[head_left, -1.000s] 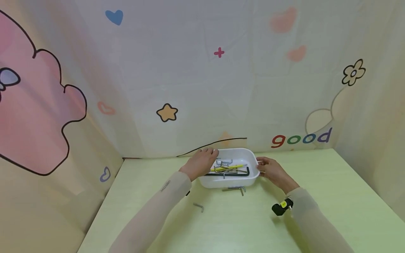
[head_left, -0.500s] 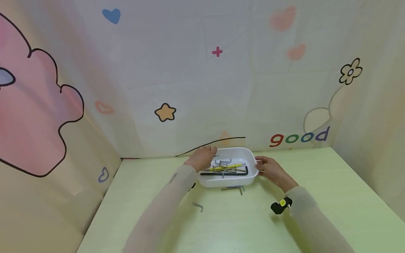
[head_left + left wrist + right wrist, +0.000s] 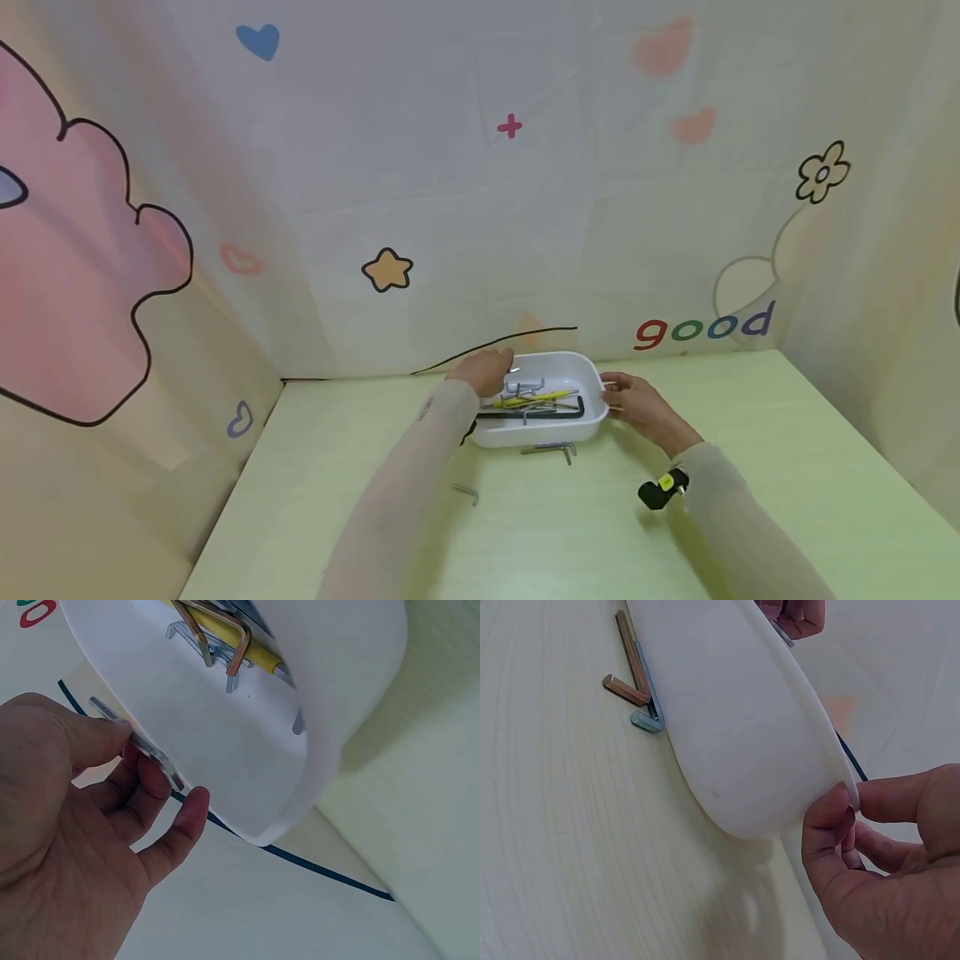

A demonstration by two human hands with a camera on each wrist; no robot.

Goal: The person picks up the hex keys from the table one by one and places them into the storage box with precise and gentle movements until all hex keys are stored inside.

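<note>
My left hand (image 3: pixel 480 371) is over the left back part of a white plastic tray (image 3: pixel 540 433). Its thumb and fingers pinch a small silver hex key (image 3: pixel 157 756), seen close to the tray's rim in the left wrist view. My right hand (image 3: pixel 641 408) grips the tray's right end, thumb and fingers on the rim in the right wrist view. Inside the tray lie several metal hex keys, a large black hex key (image 3: pixel 580 407) along the front side, and a slim tool with a yellow handle (image 3: pixel 259 657).
A brown hex key (image 3: pixel 628 688) and a grey-blue hex key (image 3: pixel 646 723) lie together on the pale green table (image 3: pixel 570 542), in front of the tray. Another hex key (image 3: pixel 467 492) lies nearer, to the left. A printed curtain (image 3: pixel 450 167) stands behind the tray.
My left wrist has turned and its forearm has swung to the right, so the silver hex key now shows at the fingertips. My right hand keeps its grip on the tray's end.
</note>
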